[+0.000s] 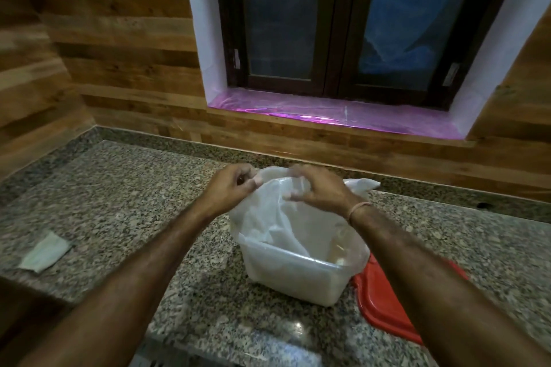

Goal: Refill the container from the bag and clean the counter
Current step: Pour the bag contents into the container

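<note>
Refill step, judged late: limp bag (277, 211) is pinched at its upper edge by left hand (231, 186) and right hand (317, 192) above the container (293, 272), lower end hung inside it; a shake-out and lift clear are called for next.

Granite counter (119, 187): container (292, 277), red lid (384, 307), cloth (44, 252).

I see a thin, translucent plastic bag (269, 211) in a frosted plastic container (293, 272), a glossy red plastic lid (384, 301), polished speckled granite surface (119, 202), wood-grain wall panels (125, 68).
</note>
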A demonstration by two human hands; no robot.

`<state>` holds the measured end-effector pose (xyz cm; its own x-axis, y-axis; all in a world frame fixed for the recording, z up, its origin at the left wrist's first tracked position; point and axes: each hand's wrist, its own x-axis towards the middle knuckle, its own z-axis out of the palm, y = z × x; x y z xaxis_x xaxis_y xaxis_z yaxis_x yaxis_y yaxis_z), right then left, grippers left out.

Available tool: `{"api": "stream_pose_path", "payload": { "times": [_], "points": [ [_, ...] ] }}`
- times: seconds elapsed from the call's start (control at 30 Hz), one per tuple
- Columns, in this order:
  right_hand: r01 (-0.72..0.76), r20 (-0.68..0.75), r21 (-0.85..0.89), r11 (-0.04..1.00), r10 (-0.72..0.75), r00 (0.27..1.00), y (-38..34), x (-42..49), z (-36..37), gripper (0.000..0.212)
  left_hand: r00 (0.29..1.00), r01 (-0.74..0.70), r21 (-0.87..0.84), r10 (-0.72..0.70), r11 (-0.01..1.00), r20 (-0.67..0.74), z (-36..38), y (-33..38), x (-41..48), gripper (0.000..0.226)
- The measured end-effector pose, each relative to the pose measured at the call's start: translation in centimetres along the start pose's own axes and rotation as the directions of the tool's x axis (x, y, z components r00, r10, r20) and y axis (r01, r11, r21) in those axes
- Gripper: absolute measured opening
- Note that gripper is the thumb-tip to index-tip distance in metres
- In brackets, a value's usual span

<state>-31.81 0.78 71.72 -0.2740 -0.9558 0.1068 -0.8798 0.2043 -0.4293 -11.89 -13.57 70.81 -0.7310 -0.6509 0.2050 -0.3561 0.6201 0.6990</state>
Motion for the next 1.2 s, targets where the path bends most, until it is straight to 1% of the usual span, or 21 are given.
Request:
{"api": "stream_pose_path", "payload": {
  "times": [0.03, 0.07, 0.13, 0.17, 0.23, 0.3, 0.33, 0.37, 0.47, 0.5, 0.57, 0.63, 0.7, 0.73, 0.8, 0.83, 0.93, 1.0, 1.07, 1.13, 1.2],
  "points": [
    [-0.003, 0.047, -0.108, 0.994, 0.008, 0.999, 0.1, 0.0, 1.0, 0.059, 0.998, 0.015, 0.039, -0.017, 0.999, 0.059, 0.4, -0.1, -0.2, 0.01],
    [-0.008, 0.031, -0.173, 0.985, 0.014, 0.999, 0.3, 0.0, 1.5, 0.051, 0.995, 0.025, 0.104, -0.034, 0.994, 0.09, 0.8, -0.3, -0.4, 0.014],
    [-0.02, -0.082, -0.182, 0.983, 0.005, 0.997, 0.9, 0.4, 1.8, 0.017, 0.993, 0.045, 0.185, -0.065, 0.982, 0.099, 1.5, -0.7, -0.6, 0.014],
    [-0.027, -0.126, -0.172, 0.985, 0.005, 0.992, 1.1, 0.6, 1.6, 0.011, 0.995, 0.049, 0.185, -0.065, 0.981, 0.081, 1.5, -0.7, -0.6, 0.011],
    [0.006, -0.14, -0.125, 0.992, -0.024, 0.99, 0.8, 1.1, 1.1, 0.013, 0.998, 0.056, 0.155, -0.058, 0.986, 0.006, 1.3, 0.0, -0.1, 0.016],
    [0.074, -0.09, -0.083, 0.994, -0.082, 0.993, 0.4, 1.5, 0.9, 0.043, 0.998, 0.041, 0.135, -0.033, 0.99, -0.062, 0.9, 0.9, 0.5, 0.023],
    [0.083, -0.089, -0.069, 0.994, -0.089, 0.992, 0.2, 1.7, 0.9, 0.05, 0.996, 0.027, 0.124, -0.017, 0.992, -0.082, 0.9, 1.4, 0.7, 0.023],
    [0.075, -0.125, -0.061, 0.995, -0.082, 0.989, 0.2, 1.9, 0.9, 0.049, 0.996, 0.011, 0.111, -0.001, 0.994, -0.093, 1.0, 1.6, 0.9, 0.021],
    [-0.008, -0.227, -0.02, 1.0, 0.003, 0.974, 0.6, 2.0, 0.9, 0.028, 0.985, -0.027, 0.042, 0.034, 0.999, -0.171, 0.7, 1.8, 0.8, 0.016],
    [-0.022, -0.245, 0.003, 1.0, 0.022, 0.969, 0.7, 1.8, 0.9, 0.026, 0.972, -0.045, 0.033, 0.052, 0.998, -0.229, 0.5, 1.8, 0.7, 0.021],
    [-0.038, -0.276, 0.041, 0.998, 0.048, 0.96, 1.0, 1.7, 1.0, 0.026, 0.934, -0.117, 0.141, 0.158, 0.983, -0.321, 0.2, 1.7, 0.5, 0.048],
    [-0.039, -0.297, 0.056, 0.998, 0.054, 0.953, 0.9, 1.6, 0.7, 0.022, 0.921, -0.234, 0.346, 0.321, 0.908, -0.219, 0.4, 2.3, 0.2, 0.066],
    [-0.046, -0.303, 0.027, 0.999, 0.052, 0.952, 0.8, 1.7, 0.4, 0.019, 0.922, -0.325, 0.487, 0.386, 0.81, -0.028, 1.0, 2.8, -0.1, 0.062],
    [-0.05, -0.307, 0.009, 0.999, 0.05, 0.95, 0.8, 1.7, 0.3, 0.017, 0.925, -0.319, 0.481, 0.379, 0.816, -0.029, 0.9, 2.8, -0.1, 0.063],
    [-0.053, -0.319, 0.036, 0.998, 0.062, 0.946, 1.0, 1.7, 0.3, 0.013, 0.906, -0.298, 0.43, 0.395, 0.852, -0.155, 0.5, 2.3, -0.1, 0.069],
    [-0.047, -0.324, 0.061, 0.997, 0.064, 0.944, 1.0, 1.7, 0.3, 0.013, 0.898, -0.303, 0.432, 0.406, 0.849, -0.169, 0.3, 2.0, 0.0, 0.067],
    [-0.045, -0.313, 0.074, 0.996, 0.066, 0.947, 1.2, 1.7, 0.3, 0.013, 0.918, -0.352, 0.436, 0.396, 0.828, -0.013, 0.5, 1.9, -0.4, 0.047],
    [-0.041, -0.337, 0.109, 0.993, 0.076, 0.938, 1.5, 1.5, 0.3, 0.02, 0.944, -0.253, 0.285, 0.3, 0.925, -0.136, 0.8, 1.7, -0.8, 0.057],
    [-0.036, -0.355, 0.15, 0.988, 0.087, 0.931, 1.7, 1.3, 0.0, 0.023, 0.945, -0.184, 0.153, 0.218, 0.971, -0.244, 0.7, 1.8, -1.0, 0.056],
    [-0.032, -0.326, 0.147, 0.989, 0.078, 0.942, 1.7, 1.1, -0.1, 0.019, 0.956, -0.185, 0.155, 0.214, 0.97, -0.199, 1.1, 1.7, -1.1, 0.06],
    [-0.023, -0.331, 0.154, 0.988, 0.074, 0.941, 1.6, 0.9, -0.2, 0.019, 0.964, -0.148, -0.012, 0.141, 0.989, -0.226, 1.5, 1.6, -1.2, 0.072]
  ]
}}
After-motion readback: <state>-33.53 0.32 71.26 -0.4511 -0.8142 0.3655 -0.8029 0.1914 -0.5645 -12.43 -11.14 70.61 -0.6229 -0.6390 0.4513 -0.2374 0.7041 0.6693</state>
